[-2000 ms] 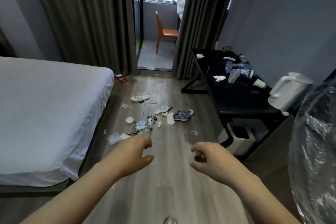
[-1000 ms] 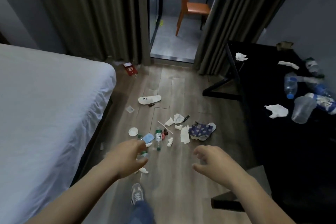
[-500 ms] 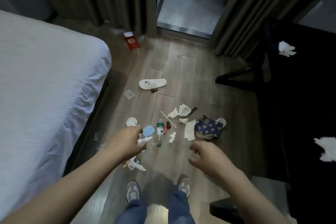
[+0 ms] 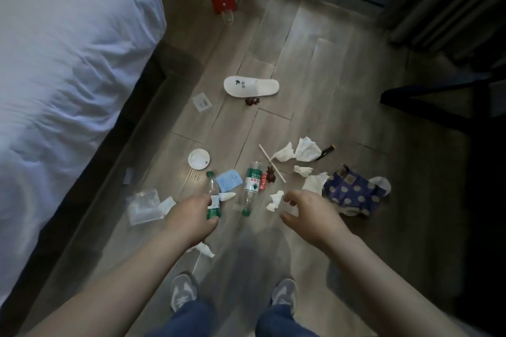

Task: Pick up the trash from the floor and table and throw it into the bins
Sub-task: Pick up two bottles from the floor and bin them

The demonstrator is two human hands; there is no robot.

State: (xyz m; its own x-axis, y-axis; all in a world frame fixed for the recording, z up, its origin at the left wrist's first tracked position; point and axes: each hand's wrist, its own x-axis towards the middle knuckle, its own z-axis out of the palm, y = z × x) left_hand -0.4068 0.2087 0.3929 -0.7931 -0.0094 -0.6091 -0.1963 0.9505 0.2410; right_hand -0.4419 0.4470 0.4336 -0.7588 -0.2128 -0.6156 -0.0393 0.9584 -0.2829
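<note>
Wooden floor point(image 4: 315, 76) beside white bed point(image 4: 68, 63), littered; left hand point(image 4: 191, 217) grips bottle point(image 4: 214, 204), right hand point(image 4: 309, 213) slack, empty.

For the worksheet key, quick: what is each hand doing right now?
Left hand: holding the green-capped bottle.
Right hand: open, fingers loosely curled, holding nothing.

Dim wood-plank floor point(image 4: 315, 63); white bed point(image 4: 68, 49) left; curtain point(image 4: 451, 8) right.
</note>
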